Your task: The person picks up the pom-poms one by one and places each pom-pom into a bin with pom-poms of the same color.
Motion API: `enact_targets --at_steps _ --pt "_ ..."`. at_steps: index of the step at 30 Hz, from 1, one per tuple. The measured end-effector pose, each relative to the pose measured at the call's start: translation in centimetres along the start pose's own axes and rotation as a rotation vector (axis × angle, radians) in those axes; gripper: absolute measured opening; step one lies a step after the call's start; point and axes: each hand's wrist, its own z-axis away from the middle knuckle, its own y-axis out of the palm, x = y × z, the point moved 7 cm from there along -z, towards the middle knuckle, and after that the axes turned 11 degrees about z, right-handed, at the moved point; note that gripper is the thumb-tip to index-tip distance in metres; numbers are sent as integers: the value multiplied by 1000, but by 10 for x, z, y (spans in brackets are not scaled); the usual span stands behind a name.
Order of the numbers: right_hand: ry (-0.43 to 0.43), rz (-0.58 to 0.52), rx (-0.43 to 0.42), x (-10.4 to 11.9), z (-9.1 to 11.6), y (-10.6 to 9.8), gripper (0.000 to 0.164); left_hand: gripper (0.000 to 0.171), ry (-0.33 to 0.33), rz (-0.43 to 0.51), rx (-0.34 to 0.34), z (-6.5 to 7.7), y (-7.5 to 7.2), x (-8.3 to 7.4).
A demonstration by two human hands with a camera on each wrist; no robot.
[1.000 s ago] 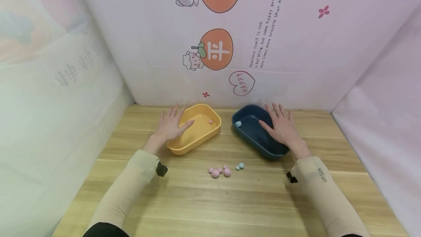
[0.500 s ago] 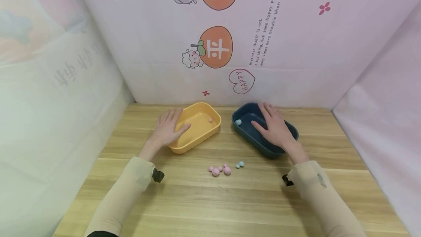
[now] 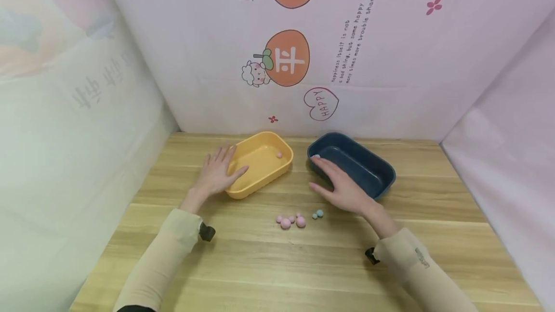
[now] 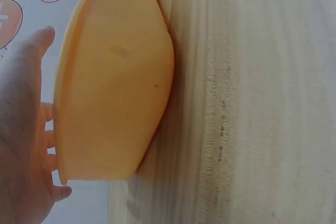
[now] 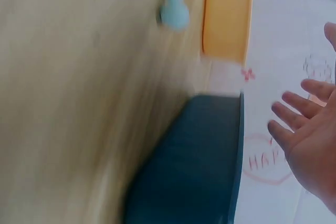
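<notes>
My left hand (image 3: pixel 213 173) is spread with straight fingers over the left end of the yellow tray (image 3: pixel 263 181); in the left wrist view its fingertips show just past the tray's rim. One small pink ball (image 3: pixel 279 155) lies inside that tray. My right hand (image 3: pixel 344 190), fingers extended and holding nothing, hovers over the near-left side of the dark blue tray (image 3: pixel 367 156). Its fingertips partly cover a light blue ball (image 3: pixel 316 157) in that tray. On the table between the hands lie several pink balls (image 3: pixel 285 224) and two light blue balls (image 3: pixel 320 213).
Both trays stand near the back edge of the wooden table (image 3: pixel 277 268). A printed white cloth (image 3: pixel 208 71) hangs right behind them, and more cloth walls rise at left and right. Dark wrist cameras (image 3: pixel 206 231) sit under both forearms.
My right hand has moved left and toward me, from over the middle of the dark blue tray to its near-left side. The left hand has shifted slightly left. The balls stay put.
</notes>
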Motion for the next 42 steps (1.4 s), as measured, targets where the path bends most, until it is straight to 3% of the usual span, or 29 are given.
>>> enact_targets --at_steps 8,14,20,26,31,38,42 --pt "-125 -119 62 36 11 30 62 102 5 -38 -16 -1 5 4" --pt "-213 -189 118 51 17 52 51 106 15 -83 -31 -4 8 6" --pt "-172 -264 205 52 18 72 43 115 6 -108 -22 -5 11 8" --pt "-134 -253 231 48 17 85 35 119 -2 -107 -11 -4 13 10" --pt "-136 -257 202 45 14 91 29 120 -4 -105 -9 -5 14 11" --pt "-277 -244 73 36 11 104 23 117 4 -115 -11 -7 15 11" --pt "-267 -248 70 37 10 104 20 116 -1 -130 -5 -8 16 11"
